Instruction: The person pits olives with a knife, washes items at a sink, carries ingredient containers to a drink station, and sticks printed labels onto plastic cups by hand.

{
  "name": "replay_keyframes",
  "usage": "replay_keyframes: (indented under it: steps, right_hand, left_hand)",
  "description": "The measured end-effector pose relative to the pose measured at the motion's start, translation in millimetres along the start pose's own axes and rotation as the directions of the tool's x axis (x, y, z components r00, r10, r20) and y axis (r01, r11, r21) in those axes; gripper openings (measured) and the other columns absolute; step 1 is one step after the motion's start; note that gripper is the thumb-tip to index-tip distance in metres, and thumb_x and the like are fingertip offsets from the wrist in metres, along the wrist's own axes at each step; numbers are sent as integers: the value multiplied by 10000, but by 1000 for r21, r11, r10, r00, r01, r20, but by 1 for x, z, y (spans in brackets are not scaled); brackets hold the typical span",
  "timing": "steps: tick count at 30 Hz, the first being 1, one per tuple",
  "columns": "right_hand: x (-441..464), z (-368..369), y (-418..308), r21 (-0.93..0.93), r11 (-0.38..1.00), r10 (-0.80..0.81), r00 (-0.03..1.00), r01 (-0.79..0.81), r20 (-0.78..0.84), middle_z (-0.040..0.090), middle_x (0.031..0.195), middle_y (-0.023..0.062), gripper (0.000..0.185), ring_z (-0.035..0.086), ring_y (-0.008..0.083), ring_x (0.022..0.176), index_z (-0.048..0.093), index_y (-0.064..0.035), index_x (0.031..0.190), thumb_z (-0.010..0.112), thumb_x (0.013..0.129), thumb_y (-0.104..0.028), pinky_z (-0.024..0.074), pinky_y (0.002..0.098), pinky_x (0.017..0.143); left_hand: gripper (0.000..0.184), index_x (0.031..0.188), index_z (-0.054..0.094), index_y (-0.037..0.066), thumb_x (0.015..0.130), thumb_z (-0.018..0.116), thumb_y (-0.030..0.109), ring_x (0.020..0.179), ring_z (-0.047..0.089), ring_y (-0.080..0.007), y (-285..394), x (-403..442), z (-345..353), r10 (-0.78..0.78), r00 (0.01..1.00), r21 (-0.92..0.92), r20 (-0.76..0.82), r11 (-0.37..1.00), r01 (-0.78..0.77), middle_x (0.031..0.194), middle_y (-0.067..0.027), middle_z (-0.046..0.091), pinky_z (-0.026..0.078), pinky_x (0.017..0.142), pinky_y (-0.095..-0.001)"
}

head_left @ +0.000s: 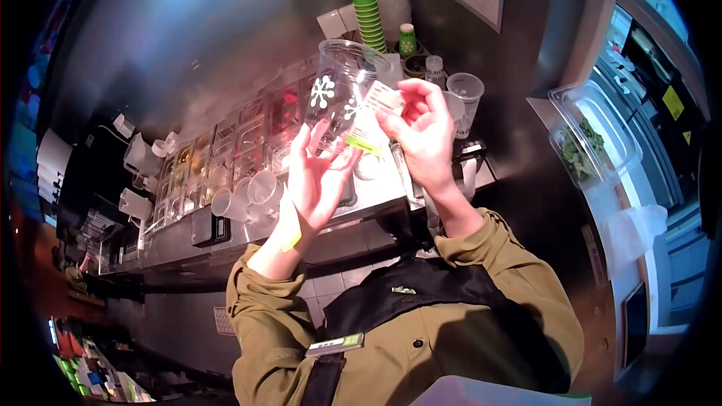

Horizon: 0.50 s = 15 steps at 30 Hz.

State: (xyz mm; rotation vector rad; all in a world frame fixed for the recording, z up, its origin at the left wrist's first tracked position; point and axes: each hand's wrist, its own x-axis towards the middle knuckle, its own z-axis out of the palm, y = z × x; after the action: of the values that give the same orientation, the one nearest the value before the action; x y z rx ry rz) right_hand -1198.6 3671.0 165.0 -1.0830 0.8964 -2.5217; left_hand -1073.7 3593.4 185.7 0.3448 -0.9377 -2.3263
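My left hand [320, 184] supports a clear plastic cup [331, 75] from below, fingers against its lower side. White flower-like prints show on the cup's wall. With thumb and forefinger, my right hand [425, 124] pinches a printed paper label [382, 96] at the cup's right side. The label's lower part, with a yellow-green strip [364, 143], lies against or just in front of the cup; I cannot tell how much of it is stuck. Another yellow-green and pale strip [292, 237] lies on my left wrist.
Behind my hands, several clear topping containers [218, 146] line the counter. Clear cups [259, 189] lie near its front edge. A tall stack of green cups [365, 11] stands at the back, and a white-printed cup [465, 94] on the right. Farther right sits a clear tub with green leaves [590, 139].
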Motion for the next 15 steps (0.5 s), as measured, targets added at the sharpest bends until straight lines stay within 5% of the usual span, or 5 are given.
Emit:
replay_keyframes:
  steps: [5, 8, 10, 12, 15]
  right_hand:
    - [-14, 1, 2, -369, 928, -71, 997, 53, -34, 566, 860, 53, 443, 561, 124, 773, 450, -9, 1059, 699, 693, -32, 468, 252, 673]
    - [-23, -4, -12, -760, 605, -260, 961, 236, 91, 449, 1144, 134, 648, 526, 163, 769, 417, -14, 1180, 758, 635, -95, 459, 262, 696]
    - [-27, -17, -14, -902, 429, -179, 983, 51, -30, 321, 1282, 178, 877, 534, 242, 901, 221, -49, 1336, 759, 651, -154, 478, 330, 727]
    - [-43, -49, 23, -396, 896, 187, 980, -201, -74, 328, 1281, 212, 985, 536, 260, 933, 58, -51, 1370, 743, 683, -222, 487, 351, 739]
    - [-91, -113, 61, 187, 771, 634, 761, -609, -137, 458, 1167, 148, 767, 500, 181, 1007, 128, -26, 1342, 636, 778, -133, 416, 314, 849]
  left_hand:
    - [458, 1206, 348, 57, 868, 508, 322, 1056, 478, -235, -32, -9, -8, 35, 999, -25, 29, 999, -34, 1163, -145, 459, 369, 966, -359]
    - [410, 1130, 472, 41, 882, 432, 365, 1046, 490, -218, -50, -10, -8, 82, 996, 33, -36, 996, -81, 1115, -97, 517, 408, 910, -349]
    - [428, 1145, 465, 32, 884, 425, 368, 1036, 505, -236, -62, -8, -23, 22, 999, -45, -30, 999, -24, 1126, -103, 515, 438, 885, -343]
    - [484, 1174, 439, -20, 885, 425, 368, 995, 545, -283, -81, -9, -36, -203, 973, -315, 113, 921, 229, 1124, -160, 523, 509, 796, -326]
    - [468, 1122, 458, -51, 885, 444, 351, 1027, 525, -317, -118, -15, -79, -502, 816, -134, 288, 822, 553, 1106, -228, 521, 474, 857, -364]
